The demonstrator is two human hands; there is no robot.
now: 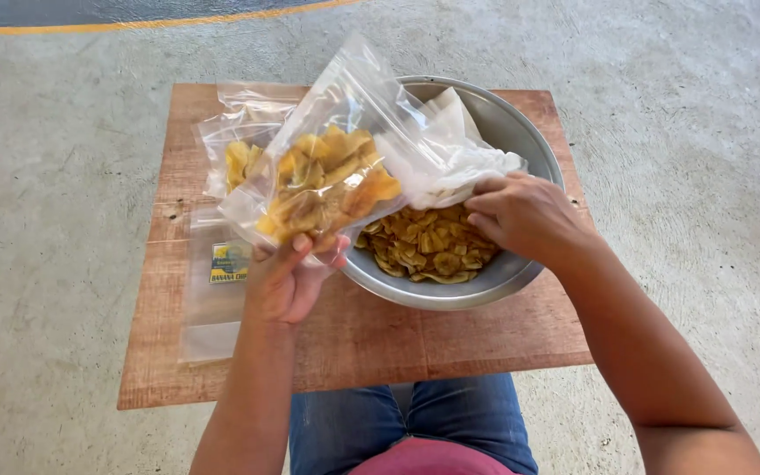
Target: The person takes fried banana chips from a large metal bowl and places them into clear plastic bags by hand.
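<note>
Clear chip-filled bag (327, 176) held up; yellow-labelled empty bag (217, 290) flat beside.

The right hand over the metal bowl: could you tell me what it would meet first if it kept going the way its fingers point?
Probably the white paper lining the bowl; the right hand already seems to touch it.
</note>
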